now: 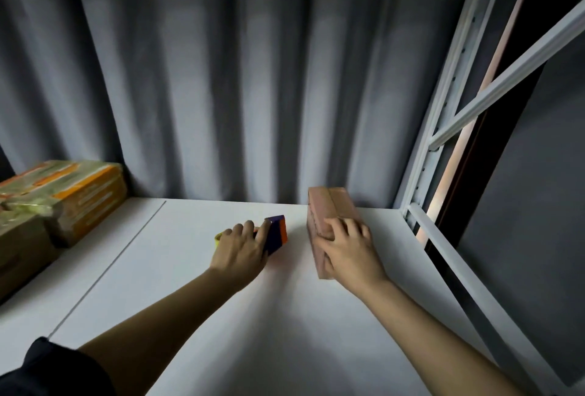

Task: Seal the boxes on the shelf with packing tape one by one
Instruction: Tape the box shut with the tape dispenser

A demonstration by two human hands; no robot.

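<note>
On white shelf (196, 300): L hand (240, 248) round tape dispenser (276, 234), R hand (349, 245) gripping small box (329, 209).

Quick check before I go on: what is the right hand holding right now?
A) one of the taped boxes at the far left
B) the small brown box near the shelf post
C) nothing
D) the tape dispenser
B: the right hand grips the small brown box on the white shelf, while the left hand holds the tape dispenser.
</note>
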